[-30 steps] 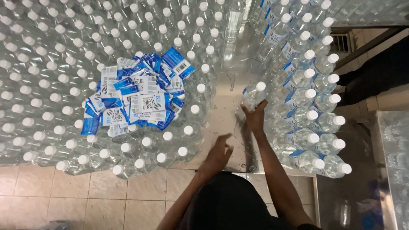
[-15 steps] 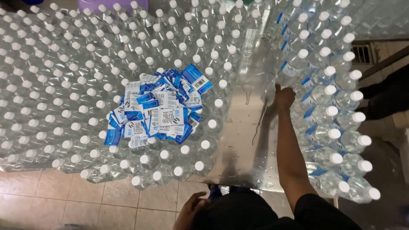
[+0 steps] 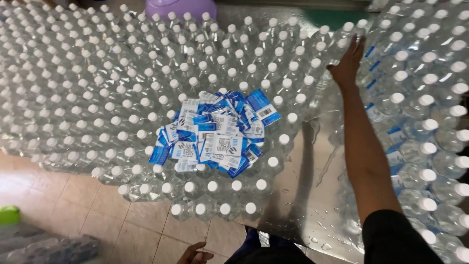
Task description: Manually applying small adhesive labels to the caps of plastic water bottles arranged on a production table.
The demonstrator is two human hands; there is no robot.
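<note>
Right hand [image 3: 348, 61] touching capped bottle [image 3: 362, 30]

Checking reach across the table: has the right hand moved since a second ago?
Yes. The right hand moved away from the person, past the label pile, to far bottles.

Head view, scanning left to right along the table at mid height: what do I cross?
Unlabelled white-capped bottles → pile of blue and white labels → bare wet steel strip of the table → right hand, forearm outstretched → labelled bottles.
</note>
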